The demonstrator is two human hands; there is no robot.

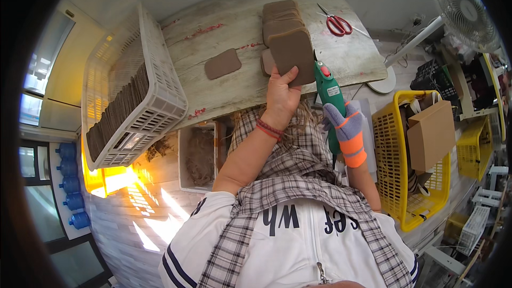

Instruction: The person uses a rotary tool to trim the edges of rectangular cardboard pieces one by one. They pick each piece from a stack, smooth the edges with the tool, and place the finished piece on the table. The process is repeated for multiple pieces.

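Observation:
My left hand (282,93), bare with a red beaded bracelet at the wrist, pinches a brown rounded-corner pad (293,48) over the table's near edge. In my right hand (346,128), in a grey and orange glove, is a green hand-held power tool (329,90) with a red button. Its thin dark tip is by the pad's right edge; whether they touch I cannot tell. Behind the held pad lies a stack of similar pads (281,10), partly hidden by it. A single pad (223,64) lies flat to the left.
Red-handled scissors (339,25) lie at the table's (213,32) far right. To the left, a white crate (160,80) holds many upright brown pads. A yellow basket (386,144) with a cardboard box (432,136) stands right. Scraps fill a white bin (184,154) below. A fan (464,8) is far right.

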